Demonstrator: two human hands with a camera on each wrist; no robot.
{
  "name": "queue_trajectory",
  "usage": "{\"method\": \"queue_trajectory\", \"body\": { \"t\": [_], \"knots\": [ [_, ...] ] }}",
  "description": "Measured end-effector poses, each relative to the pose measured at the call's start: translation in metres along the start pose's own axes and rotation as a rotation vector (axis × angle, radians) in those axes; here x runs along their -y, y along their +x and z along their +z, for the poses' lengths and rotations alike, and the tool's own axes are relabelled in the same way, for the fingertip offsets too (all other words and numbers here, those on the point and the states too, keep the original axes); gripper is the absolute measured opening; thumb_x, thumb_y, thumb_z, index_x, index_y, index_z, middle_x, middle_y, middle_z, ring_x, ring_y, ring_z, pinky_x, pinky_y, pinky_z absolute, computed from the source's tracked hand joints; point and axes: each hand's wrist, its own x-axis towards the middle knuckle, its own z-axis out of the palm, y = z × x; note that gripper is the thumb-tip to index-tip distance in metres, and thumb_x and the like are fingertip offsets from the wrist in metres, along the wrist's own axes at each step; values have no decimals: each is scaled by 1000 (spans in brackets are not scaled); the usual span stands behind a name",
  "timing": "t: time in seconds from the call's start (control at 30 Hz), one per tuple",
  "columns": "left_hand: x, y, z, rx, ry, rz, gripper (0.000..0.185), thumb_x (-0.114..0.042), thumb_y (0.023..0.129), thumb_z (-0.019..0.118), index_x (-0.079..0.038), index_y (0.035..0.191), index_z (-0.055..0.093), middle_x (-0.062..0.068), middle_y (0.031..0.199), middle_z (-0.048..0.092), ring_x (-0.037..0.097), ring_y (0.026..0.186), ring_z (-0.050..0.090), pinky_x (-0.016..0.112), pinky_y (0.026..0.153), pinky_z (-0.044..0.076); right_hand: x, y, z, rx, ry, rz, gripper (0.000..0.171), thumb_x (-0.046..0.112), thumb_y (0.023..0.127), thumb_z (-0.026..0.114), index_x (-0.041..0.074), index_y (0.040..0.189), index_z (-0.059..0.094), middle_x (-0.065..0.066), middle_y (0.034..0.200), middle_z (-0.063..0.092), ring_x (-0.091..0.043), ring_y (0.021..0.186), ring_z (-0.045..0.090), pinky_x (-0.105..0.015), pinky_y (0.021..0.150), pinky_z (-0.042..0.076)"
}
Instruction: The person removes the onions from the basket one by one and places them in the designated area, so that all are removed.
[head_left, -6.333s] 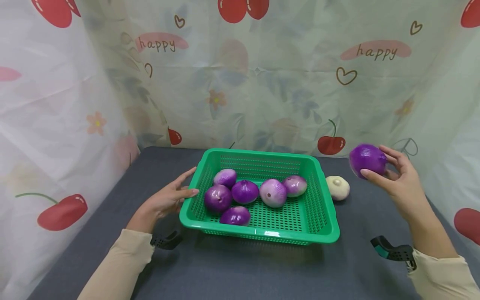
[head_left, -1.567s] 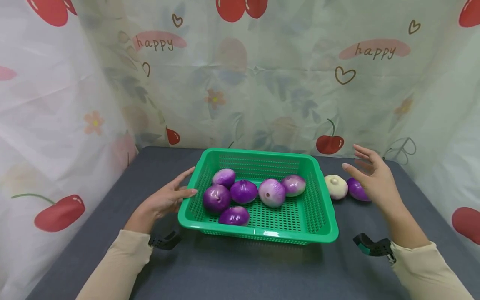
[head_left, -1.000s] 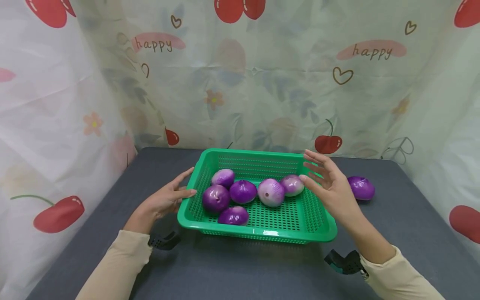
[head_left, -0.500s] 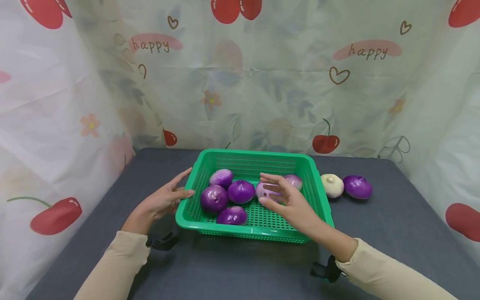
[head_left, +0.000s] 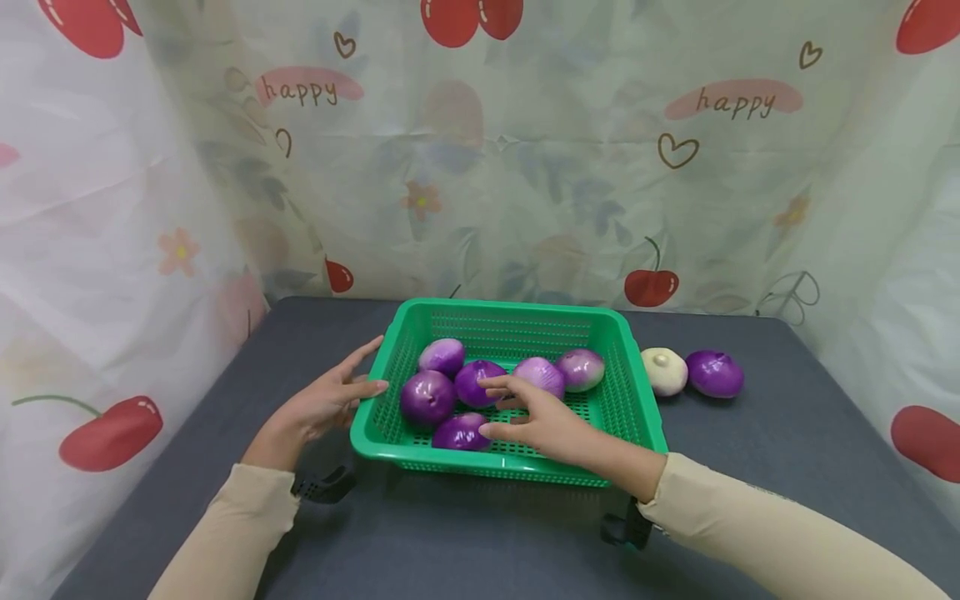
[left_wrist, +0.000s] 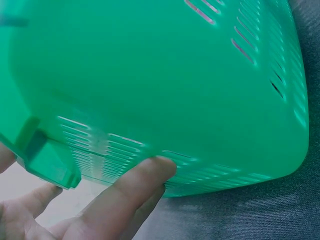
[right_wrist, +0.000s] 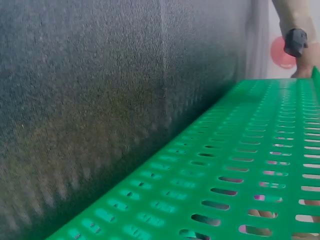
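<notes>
Head: left hand (head_left: 318, 407) holds green basket (head_left: 517, 321) by left rim, thumb on top. Right hand (head_left: 551, 423) inside, fingers parted, thumb at near onion (head_left: 456, 434), fingertips by middle onion (head_left: 472, 385); nothing plainly gripped. White onion (head_left: 664, 372) and purple onion (head_left: 715, 375) on table (head_left: 795, 442), right of basket. Best: curl fingers well round one onion (skins look slick), lift straight, clear of neighbours.

Left wrist: fingers against outer wall; light, steady brace should do.

Right wrist: slotted side blocks view; cannot tell finger contact.
</notes>
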Motion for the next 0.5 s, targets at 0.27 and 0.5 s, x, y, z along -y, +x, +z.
{"method": "queue_trajectory", "body": {
  "t": [0.27, 0.5],
  "knots": [
    [-2, 0, 0, 3, 3, -2, 86, -20, 97, 61, -39, 155, 1, 28, 151, 30, 27, 101, 68, 53, 80, 55, 0, 5, 3, 102, -68, 35, 62, 28, 89, 71, 9, 142, 46, -11, 145, 46, -38, 131, 44, -50, 102, 44],
    [-1, 0, 1, 8, -4, -5, 85, -20, 97, 60, -39, 155, 1, 27, 150, 31, 26, 100, 68, 53, 79, 55, -2, 9, 7, 113, -194, 57, 62, 29, 88, 72, 11, 142, 47, -11, 142, 50, -37, 127, 50, -46, 99, 47]
  ]
}}
